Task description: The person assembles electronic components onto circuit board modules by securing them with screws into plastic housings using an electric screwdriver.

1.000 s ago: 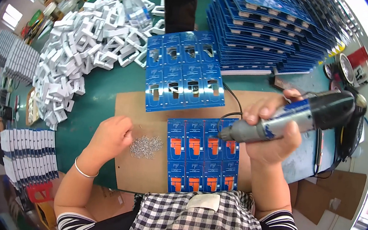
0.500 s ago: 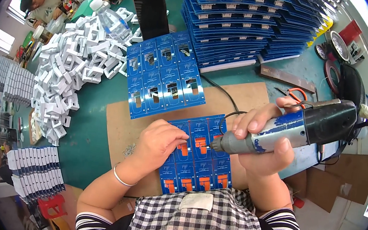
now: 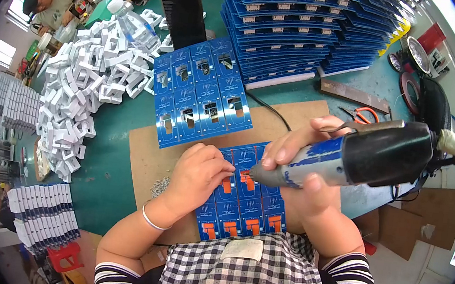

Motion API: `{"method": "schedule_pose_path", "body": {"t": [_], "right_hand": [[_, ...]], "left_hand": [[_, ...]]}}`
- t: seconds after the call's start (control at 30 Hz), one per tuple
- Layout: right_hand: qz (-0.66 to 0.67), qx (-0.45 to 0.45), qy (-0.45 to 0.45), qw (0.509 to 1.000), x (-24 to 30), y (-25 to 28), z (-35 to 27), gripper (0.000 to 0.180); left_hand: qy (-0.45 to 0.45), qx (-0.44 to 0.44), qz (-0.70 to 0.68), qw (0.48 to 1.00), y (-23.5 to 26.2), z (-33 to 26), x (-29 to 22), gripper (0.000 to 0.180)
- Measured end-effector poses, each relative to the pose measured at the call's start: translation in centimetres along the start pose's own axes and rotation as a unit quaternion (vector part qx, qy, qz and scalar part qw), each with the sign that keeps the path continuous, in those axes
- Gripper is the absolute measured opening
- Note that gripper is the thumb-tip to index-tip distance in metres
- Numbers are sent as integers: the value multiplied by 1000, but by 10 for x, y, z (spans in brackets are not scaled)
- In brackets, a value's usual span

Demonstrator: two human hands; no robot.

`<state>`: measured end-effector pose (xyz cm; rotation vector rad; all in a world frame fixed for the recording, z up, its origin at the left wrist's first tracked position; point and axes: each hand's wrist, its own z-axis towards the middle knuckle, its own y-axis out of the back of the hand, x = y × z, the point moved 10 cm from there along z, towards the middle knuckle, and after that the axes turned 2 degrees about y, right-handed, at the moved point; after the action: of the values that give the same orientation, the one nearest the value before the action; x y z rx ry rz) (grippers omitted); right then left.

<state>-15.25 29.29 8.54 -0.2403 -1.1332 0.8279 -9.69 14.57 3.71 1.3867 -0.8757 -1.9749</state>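
Observation:
In my right hand [image 3: 306,201] is a blue, grey and black electric screwdriver [image 3: 318,162], tilted with its nose pointing left. Its tip is just above or at an orange part [image 3: 247,182] on a blue circuit board panel [image 3: 226,209]; the exact contact is hidden. My left hand [image 3: 194,175] rests over the panel's left side, thumb and fingertips pinched beside another orange part [image 3: 226,185]. Whatever the pinch holds is too small to see. More orange parts sit in the panel's cutouts along the near row.
A second blue panel [image 3: 202,91] with cutouts lies beyond. Small metal screws [image 3: 160,187] are heaped left on the brown cardboard [image 3: 144,158]. White plastic frames [image 3: 98,71] form a pile at left. Tall panel stacks [image 3: 284,36], a phone [image 3: 184,16] and pliers [image 3: 362,115] stand or lie farther back.
The screwdriver in my right hand has moved left and its tip now reaches the orange part in the upper middle of the panel. My left hand has barely moved.

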Motion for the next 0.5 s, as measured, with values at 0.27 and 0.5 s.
{"method": "schedule_pose_path", "body": {"t": [0.27, 0.5], "right_hand": [[-68, 106, 31, 992, -13, -27, 6, 65], [-261, 211, 19, 942, -18, -42, 7, 65]], "left_hand": [[-21, -6, 0, 1000, 0, 1, -3, 15], [-15, -6, -15, 1000, 1, 0, 1, 16]]}}
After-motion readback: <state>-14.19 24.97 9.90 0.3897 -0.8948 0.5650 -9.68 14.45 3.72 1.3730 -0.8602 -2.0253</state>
